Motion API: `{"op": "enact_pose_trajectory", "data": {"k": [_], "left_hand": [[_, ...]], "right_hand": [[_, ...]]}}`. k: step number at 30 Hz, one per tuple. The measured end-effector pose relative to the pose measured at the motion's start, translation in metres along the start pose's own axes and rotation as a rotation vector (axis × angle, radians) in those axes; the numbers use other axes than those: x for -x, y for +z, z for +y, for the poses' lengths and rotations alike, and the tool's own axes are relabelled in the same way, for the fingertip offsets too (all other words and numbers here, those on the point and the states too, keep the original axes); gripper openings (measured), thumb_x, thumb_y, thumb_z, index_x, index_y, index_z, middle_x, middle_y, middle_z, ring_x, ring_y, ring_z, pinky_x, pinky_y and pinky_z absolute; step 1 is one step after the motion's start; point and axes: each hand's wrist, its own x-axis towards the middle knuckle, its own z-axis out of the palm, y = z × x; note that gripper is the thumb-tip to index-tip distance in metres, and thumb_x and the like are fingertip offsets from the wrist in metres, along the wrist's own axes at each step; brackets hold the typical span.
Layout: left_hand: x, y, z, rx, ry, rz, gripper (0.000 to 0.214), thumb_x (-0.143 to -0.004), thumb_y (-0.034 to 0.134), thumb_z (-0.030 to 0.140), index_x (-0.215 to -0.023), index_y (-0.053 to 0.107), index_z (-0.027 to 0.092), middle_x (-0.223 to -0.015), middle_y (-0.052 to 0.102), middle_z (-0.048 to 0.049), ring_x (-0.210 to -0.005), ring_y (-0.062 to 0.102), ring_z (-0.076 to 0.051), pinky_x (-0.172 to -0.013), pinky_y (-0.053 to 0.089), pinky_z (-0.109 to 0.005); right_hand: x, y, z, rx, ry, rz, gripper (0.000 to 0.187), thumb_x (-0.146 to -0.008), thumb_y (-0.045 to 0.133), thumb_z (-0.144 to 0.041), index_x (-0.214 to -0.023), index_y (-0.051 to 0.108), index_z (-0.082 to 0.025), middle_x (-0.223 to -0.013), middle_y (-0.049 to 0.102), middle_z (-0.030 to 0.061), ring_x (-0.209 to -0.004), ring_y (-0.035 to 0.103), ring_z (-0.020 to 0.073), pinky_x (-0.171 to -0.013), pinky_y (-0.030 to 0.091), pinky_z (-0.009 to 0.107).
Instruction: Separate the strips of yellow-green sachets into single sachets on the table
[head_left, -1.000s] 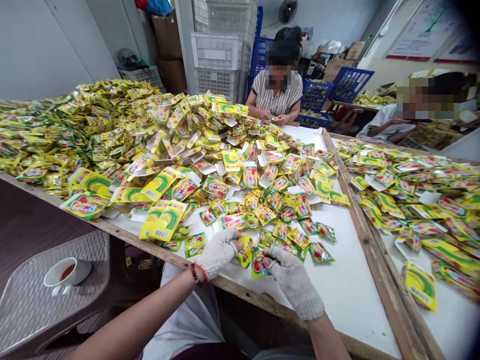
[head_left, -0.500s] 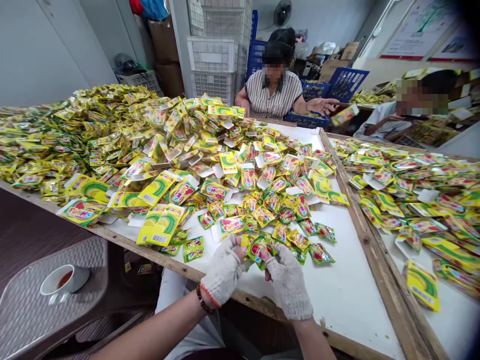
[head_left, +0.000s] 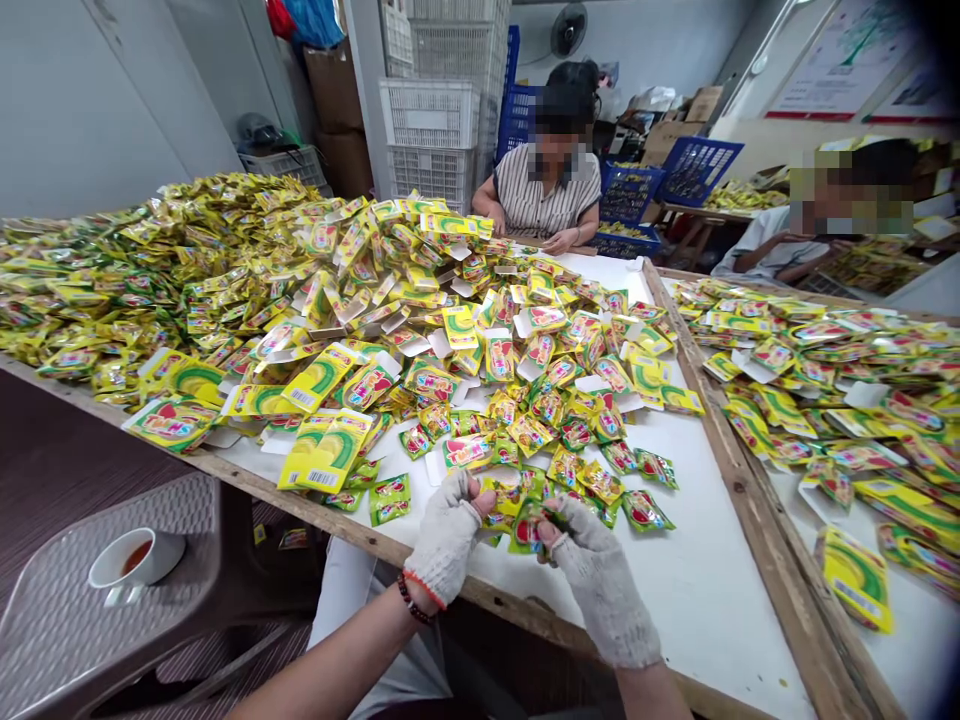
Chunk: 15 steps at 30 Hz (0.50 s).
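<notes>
Right hand (head_left: 600, 572): grip pinches a green packet (head_left: 526, 526) over the worktop (head_left: 701, 575); left hand (head_left: 448, 532): beside a yellow packet (head_left: 505, 496), grip state unclear.

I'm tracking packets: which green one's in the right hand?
The green packet between the left hand and right hand, pinched by the latter; green packets farther right lie on the tabletop.

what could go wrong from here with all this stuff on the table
The cup of reddish liquid on the stool beside the table might get knocked and spill. The loose heap of packets could slide if disturbed. The green packet in the right hand could slip.
</notes>
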Motion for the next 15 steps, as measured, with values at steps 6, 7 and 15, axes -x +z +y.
{"op": "enact_pose_trajectory", "data": {"k": [6,7,15], "left_hand": [[0.012,0.011,-0.007,0.133,-0.026,0.018,0.038,-0.066,0.078,0.038,-0.075,0.049,0.017,-0.065,0.049,0.0066,-0.055,0.046,-0.004,-0.053,0.038,-0.016],[0.014,0.013,-0.008,0.164,-0.013,0.029,0.038,-0.065,0.079,0.037,-0.076,0.049,0.017,-0.066,0.05,0.0065,-0.056,0.048,-0.004,-0.054,0.039,-0.016],[0.012,0.019,-0.012,0.028,0.066,-0.027,0.031,-0.068,0.076,0.034,-0.081,0.054,0.017,-0.079,0.059,0.0005,-0.068,0.056,-0.01,-0.064,0.045,-0.023]], "right_hand": [[-0.002,0.0,-0.028,0.335,-0.134,-0.031,0.017,-0.079,0.059,-0.033,-0.083,0.068,-0.019,-0.083,0.071,0.0046,-0.077,0.062,0.0202,-0.071,0.05,0.031],[-0.002,0.003,-0.029,0.356,-0.146,0.005,0.017,-0.079,0.059,-0.033,-0.081,0.067,-0.019,-0.08,0.07,0.0044,-0.074,0.061,0.0197,-0.068,0.049,0.03],[0.006,0.039,-0.006,0.028,-0.103,0.256,0.042,-0.084,0.053,-0.044,-0.115,0.056,-0.016,-0.111,0.064,0.0119,-0.101,0.06,0.0231,-0.086,0.05,0.035]]}}
